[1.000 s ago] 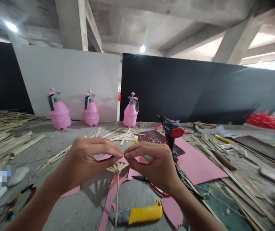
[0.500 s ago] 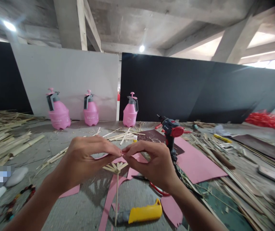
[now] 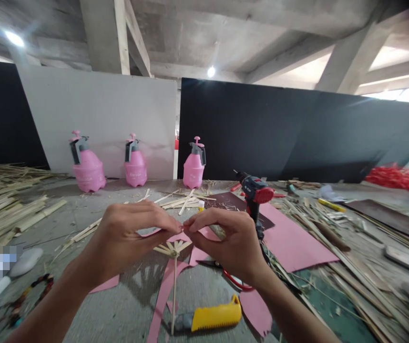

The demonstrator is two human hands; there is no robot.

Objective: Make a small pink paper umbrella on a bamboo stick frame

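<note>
My left hand (image 3: pixel 129 233) and my right hand (image 3: pixel 226 236) meet fingertip to fingertip in the middle, both in a pinch. What lies between the fingertips is too small and hidden to make out. Pink paper (image 3: pixel 180 237) shows just below and behind them. Under the fingers stands a thin bamboo stick (image 3: pixel 174 290), roughly upright, with several short bamboo strips (image 3: pixel 176 247) fanning out at its top. Near its foot lies a yellow-handled saw or knife (image 3: pixel 217 317). Red-handled scissors (image 3: pixel 238 282) lie partly hidden beneath my right hand.
A cordless drill (image 3: pixel 256 193) stands beyond my right hand beside a pink sheet (image 3: pixel 293 240). Three pink spray bottles (image 3: pixel 88 170) line the partition. Bamboo strips (image 3: pixel 22 212) are heaped at left, with more (image 3: pixel 333 243) at right. A beaded bracelet (image 3: pixel 35 295) lies at lower left.
Almost nothing differs. Both hands keep their pinch at the same spot, with only a tiny shift of the fingertips and of the view.
</note>
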